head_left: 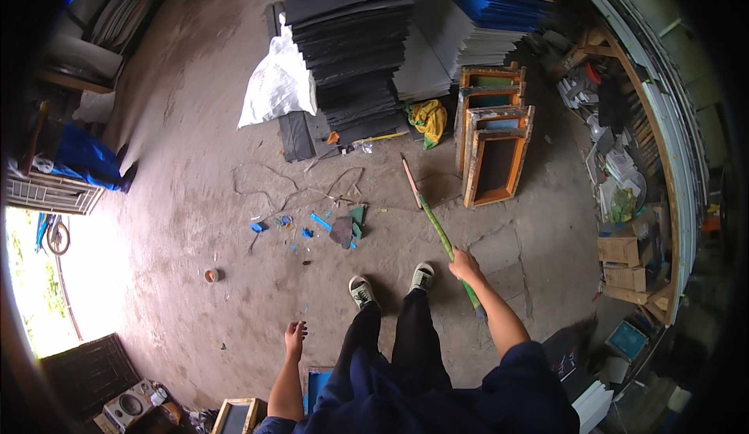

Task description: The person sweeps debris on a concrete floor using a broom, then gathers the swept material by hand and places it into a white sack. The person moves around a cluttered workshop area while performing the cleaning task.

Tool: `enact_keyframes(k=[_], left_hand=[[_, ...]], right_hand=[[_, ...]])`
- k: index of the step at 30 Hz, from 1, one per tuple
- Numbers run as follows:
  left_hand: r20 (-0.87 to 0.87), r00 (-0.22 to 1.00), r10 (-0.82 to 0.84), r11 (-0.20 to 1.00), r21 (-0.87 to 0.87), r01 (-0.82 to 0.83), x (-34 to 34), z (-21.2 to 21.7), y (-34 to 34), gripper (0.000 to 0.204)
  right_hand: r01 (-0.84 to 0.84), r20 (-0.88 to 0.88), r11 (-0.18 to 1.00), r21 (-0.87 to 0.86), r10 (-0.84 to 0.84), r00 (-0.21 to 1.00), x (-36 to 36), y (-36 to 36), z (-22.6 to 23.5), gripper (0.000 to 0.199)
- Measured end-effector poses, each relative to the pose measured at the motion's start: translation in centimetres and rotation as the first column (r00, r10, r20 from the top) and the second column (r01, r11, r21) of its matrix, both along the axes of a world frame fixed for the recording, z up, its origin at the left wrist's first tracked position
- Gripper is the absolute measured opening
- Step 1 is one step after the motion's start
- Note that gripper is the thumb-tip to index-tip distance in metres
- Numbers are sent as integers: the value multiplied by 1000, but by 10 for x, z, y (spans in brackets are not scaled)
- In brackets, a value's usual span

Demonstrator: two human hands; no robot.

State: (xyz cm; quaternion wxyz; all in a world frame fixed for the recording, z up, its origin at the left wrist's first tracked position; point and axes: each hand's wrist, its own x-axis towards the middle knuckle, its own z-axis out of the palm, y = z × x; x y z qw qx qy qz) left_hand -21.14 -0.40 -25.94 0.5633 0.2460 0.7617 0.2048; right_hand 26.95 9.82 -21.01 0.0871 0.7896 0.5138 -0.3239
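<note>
The fingers of the right hand [465,265] are clenched around the stick [439,230], a long green one with a pinkish far end; it slants from just above the centre of the frame down toward the lower right, over the floor [179,223]. I cannot tell whether its far tip touches the floor. The fingers of the left hand [295,333], lower left of centre, are loosely curled and hold nothing. Blue, green and dark scraps [342,232] lie near the centre, left of the stick, and a small cup [211,276] stands farther left. The shoes [361,290] are just below the scraps. At upper right, wooden frames [470,149] stand on the floor, near a yellow cloth [428,120]. A tall stack of black sheets [351,52] fills the upper centre, with a white bag [279,83] beside it. Cardboard boxes [620,250] sit at the right.
</note>
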Motion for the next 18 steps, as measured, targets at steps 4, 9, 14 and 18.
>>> enact_keyframes(k=[4, 9, 14, 18], left_hand=[[-2, 991, -132, 988, 86, 132, 30, -16, 54, 23], [49, 903, -426, 897, 154, 415, 132, -58, 133, 23], [-36, 770, -637, 740, 250, 624, 247, -148, 177, 24], [-253, 596, -762, 514, 325, 794, 334, -212, 207, 18]], right_hand=[[26, 112, 1000, -13, -24, 993, 23, -45, 16, 51], [173, 172, 959, -224, -136, 976, 80, -88, 4, 50], [242, 111, 964, -106, -230, 967, 102, -129, -95, 44], [360, 129, 932, -29, -354, 926, 109, -128, -173, 34]])
